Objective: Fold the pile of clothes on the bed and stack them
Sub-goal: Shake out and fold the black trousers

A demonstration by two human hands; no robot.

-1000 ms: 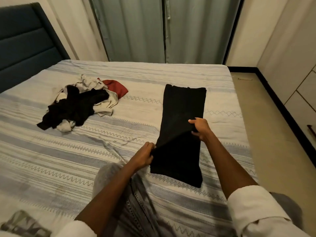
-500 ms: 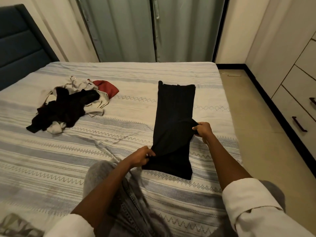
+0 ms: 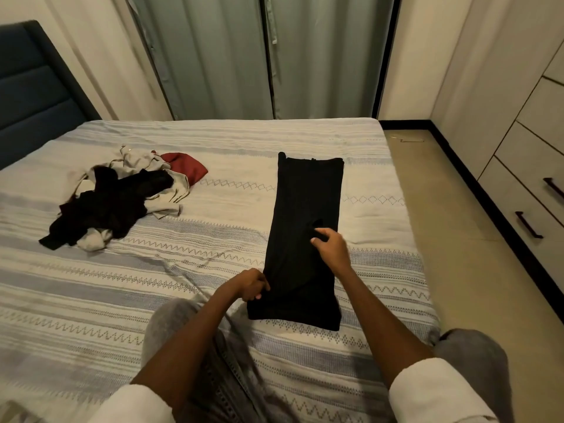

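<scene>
Black garment laid long on the bed, both hands on its near half.

The black garment [image 3: 305,233] lies as a long strip on the right part of the bed [image 3: 213,239], its right side near the bed's right edge, with bare floor [image 3: 451,239] and a drawer unit [image 3: 525,178] beyond. Striped cover lies open between it and the pile of clothes [image 3: 113,203], which sits well apart to the left, near the headboard [image 3: 33,96]. Both forearms reach forward from white sleeves. The left hand [image 3: 251,285] grips the garment's left edge with curled fingers. The right hand [image 3: 331,245] rests over the cloth's right side, fingers bent and pinching a fold.
</scene>
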